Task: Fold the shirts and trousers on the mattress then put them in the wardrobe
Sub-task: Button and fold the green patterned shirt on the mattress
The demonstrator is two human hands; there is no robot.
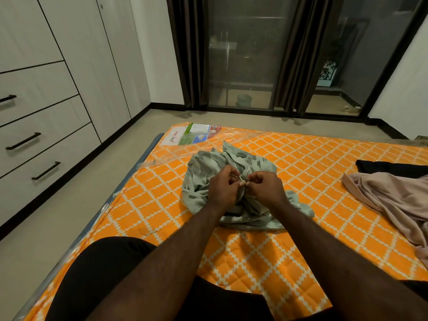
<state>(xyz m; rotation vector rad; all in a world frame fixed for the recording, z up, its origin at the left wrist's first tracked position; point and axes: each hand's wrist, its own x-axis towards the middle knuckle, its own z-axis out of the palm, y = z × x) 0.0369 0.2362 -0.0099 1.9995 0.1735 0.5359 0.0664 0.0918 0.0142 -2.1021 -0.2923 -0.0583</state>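
Both hands, left (222, 185) & right (264, 185), pinch bunched green shirt (199, 174) placket on mattress (301, 163). Risk: fabric slips from pinch, folds crooked.

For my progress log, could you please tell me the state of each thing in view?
green shirt: crumpled, unfolded, on the mattress.
left hand: pinches the green shirt.
right hand: pinches the green shirt.
pink garment: unfolded, loose on the mattress.
black garment: partly in view, fold unclear.
wardrobe: drawers and doors closed.
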